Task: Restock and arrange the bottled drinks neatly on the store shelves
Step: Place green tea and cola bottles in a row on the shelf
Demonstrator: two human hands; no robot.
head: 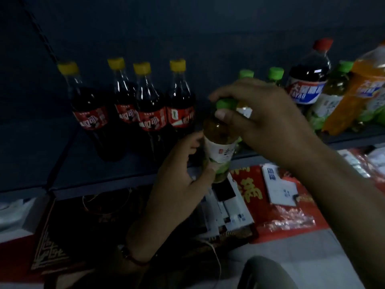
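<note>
Dim store shelf [116, 180], seen from above, running across the middle of the frame.

At centre, a green-capped tea bottle [218, 142] with amber liquid and a white-and-green label, held at the shelf's front edge between both hands, slightly tilted. Right hand [256, 113] reaching in from the lower right, thumb and fingertips pinching the green cap from above. Left hand [179, 174] coming up from the bottom centre, fingers curled round the lower body of the bottle near the label; a beaded bracelet [133, 257] on that wrist.

To the left, in the upper left of the frame, four cola bottles [133, 113] with yellow caps and red labels, standing upright in a loose row on the shelf — the middle two close together, the leftmost a little apart.

Behind the right hand, two more green caps [276, 73] showing, bottles mostly hidden. At upper right, a large cola bottle [308, 84] with a red cap and a blue-white-red label, another green-capped tea bottle [333, 90] just beside it, and a large orange soda bottle [358, 94] leaning at the frame's edge.

Below the shelf, at centre right, red packets with gold characters [250, 188] and white boxes [279, 186] — contents too blurred to tell. At lower left, a dark patterned box [48, 253].
</note>
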